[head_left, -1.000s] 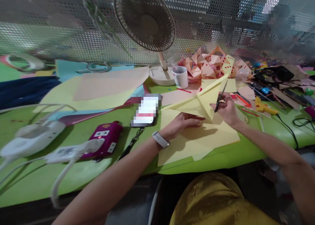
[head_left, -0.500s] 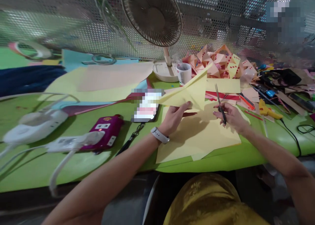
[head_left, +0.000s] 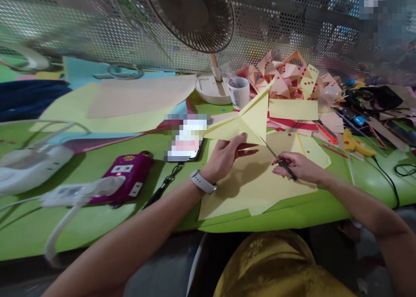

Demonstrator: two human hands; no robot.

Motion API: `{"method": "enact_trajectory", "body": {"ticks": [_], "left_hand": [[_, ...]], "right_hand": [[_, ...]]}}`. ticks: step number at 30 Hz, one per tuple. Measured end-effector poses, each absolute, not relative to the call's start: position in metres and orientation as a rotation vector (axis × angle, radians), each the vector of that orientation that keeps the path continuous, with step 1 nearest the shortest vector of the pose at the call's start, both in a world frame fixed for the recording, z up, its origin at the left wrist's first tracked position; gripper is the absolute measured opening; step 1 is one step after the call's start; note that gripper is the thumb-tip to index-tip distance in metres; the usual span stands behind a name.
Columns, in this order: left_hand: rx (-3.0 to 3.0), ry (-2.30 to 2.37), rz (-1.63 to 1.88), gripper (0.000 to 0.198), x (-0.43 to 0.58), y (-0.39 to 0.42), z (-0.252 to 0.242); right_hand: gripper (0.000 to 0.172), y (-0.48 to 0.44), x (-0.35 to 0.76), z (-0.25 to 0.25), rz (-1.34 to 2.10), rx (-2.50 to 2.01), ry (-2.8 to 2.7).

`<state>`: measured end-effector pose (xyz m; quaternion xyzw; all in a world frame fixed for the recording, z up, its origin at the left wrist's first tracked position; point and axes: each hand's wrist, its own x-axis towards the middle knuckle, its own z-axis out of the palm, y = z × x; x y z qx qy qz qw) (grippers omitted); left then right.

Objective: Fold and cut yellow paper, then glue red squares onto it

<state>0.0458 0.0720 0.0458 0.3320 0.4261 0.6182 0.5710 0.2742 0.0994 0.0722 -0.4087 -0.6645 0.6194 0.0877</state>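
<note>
My left hand (head_left: 223, 158) pinches the lower edge of a folded piece of yellow paper (head_left: 251, 119), thumb on top and fingers beneath. The paper is raised above the table, its folds making pointed flaps. In my right hand (head_left: 297, 166) is a pair of scissors (head_left: 282, 161), fingers around the dark handles. The scissors' tips point up and left and are at the paper's lower right corner; whether they touch it I cannot tell. Under both hands lie flat yellow sheets (head_left: 240, 195) on the green table (head_left: 182, 206).
Left of my hands are a phone (head_left: 186, 138), a purple power socket (head_left: 125, 180) and a white power strip (head_left: 35, 164). Behind stand a fan (head_left: 212, 91) and a white cup (head_left: 239, 93). Folded pink papers (head_left: 282, 78) are heaped at the back; a yellow glue gun (head_left: 355, 144) lies right.
My right hand has lowered and turned the scissors, so their tips now point left at the paper's corner instead of upward. My left hand still holds the paper. The view has shifted slightly.
</note>
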Motion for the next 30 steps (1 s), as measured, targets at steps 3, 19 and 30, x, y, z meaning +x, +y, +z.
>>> {"method": "enact_trajectory", "body": {"ticks": [3, 19, 30], "left_hand": [[0.795, 0.991, 1.409, 0.034, 0.0465, 0.0703, 0.0459], [0.862, 1.024, 1.288, 0.037, 0.0453, 0.0687, 0.0415], [0.846, 1.03, 1.284, 0.037, 0.0482, 0.0669, 0.0446]], "right_hand": [[0.046, 0.0984, 0.2734, 0.0732, 1.855, -1.203, -1.953], [0.047, 0.0979, 0.2721, 0.0714, 1.854, -1.172, -1.94], [0.046, 0.0978, 0.2726, 0.0682, 1.843, -1.184, -1.947]]}}
